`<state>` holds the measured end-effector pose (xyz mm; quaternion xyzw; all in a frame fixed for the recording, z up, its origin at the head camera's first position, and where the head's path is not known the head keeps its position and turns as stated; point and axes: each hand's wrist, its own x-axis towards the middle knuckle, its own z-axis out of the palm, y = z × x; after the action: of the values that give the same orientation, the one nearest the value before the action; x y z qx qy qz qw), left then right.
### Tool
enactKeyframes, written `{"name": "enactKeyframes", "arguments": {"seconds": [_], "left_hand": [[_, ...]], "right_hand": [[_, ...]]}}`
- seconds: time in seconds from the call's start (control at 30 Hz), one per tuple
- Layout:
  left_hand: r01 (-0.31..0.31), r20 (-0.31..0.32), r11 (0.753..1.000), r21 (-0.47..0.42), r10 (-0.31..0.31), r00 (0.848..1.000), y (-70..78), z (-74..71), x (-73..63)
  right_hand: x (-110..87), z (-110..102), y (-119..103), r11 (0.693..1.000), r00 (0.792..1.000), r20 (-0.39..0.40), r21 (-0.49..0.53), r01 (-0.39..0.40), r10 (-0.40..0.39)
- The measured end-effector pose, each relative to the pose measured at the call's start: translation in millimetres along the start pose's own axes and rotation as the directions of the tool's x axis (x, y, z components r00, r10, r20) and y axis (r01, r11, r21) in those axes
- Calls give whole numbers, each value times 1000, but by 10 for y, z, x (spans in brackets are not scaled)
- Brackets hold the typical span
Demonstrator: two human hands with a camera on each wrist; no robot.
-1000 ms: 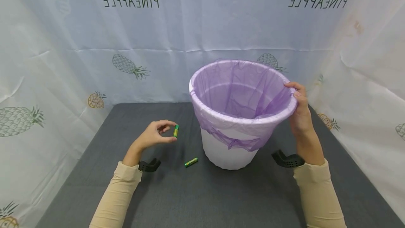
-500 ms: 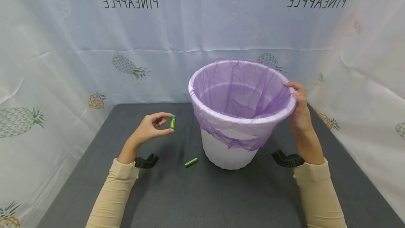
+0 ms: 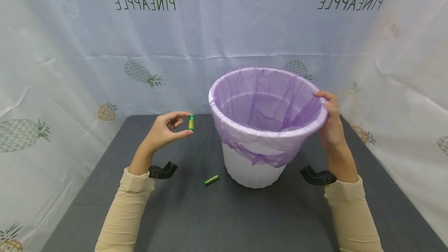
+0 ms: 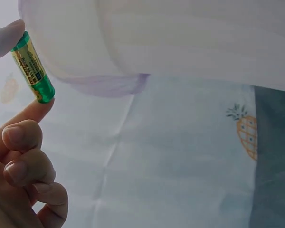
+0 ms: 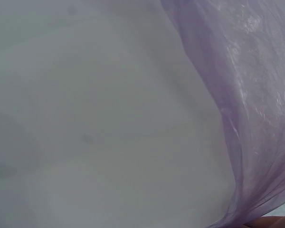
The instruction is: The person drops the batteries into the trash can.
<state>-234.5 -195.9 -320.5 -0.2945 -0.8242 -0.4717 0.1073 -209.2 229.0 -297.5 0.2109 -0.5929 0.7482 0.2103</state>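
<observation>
Between thumb and index finger, my left hand point(image 3: 164, 129) pinches a small green and yellow battery point(image 3: 191, 122) by its two ends, raised to the left of the bin. The left wrist view shows the same battery point(image 4: 33, 67) up close, with the other fingers curled below it. My right hand point(image 3: 330, 121) grips the right rim of a white trash bin point(image 3: 253, 166), which is lined with a translucent purple bag point(image 3: 269, 112). Folds of the bag point(image 5: 256, 85) and the bin's white wall point(image 5: 109, 118) fill the right wrist view. A second green battery point(image 3: 211, 180) lies on the table left of the bin's base.
The dark grey table point(image 3: 196, 221) runs under everything. White cloth point(image 3: 210, 30) printed with pineapples hangs at the back and both sides. Each wrist wears a black mount, such as the left strap point(image 3: 163, 170).
My left hand has risen and shifted slightly left, carrying the battery up beside the bin. The right hand, the bin and the battery on the table stay in place.
</observation>
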Motion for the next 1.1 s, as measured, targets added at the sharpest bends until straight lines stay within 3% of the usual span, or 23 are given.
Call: {"name": "enactKeyframes", "arguments": {"seconds": [0.5, 1.1], "left_hand": [[-79, -55, 997, 16, 79, 995, 249, -114, 192], [-62, -109, 998, -18, 60, 992, 493, -162, 374]], "right_hand": [[-9, 10, -10, 1000, 1000, -13, 1, -4, 4], [-14, 1, -12, 1000, 1000, 14, 14, -6, 6]]}}
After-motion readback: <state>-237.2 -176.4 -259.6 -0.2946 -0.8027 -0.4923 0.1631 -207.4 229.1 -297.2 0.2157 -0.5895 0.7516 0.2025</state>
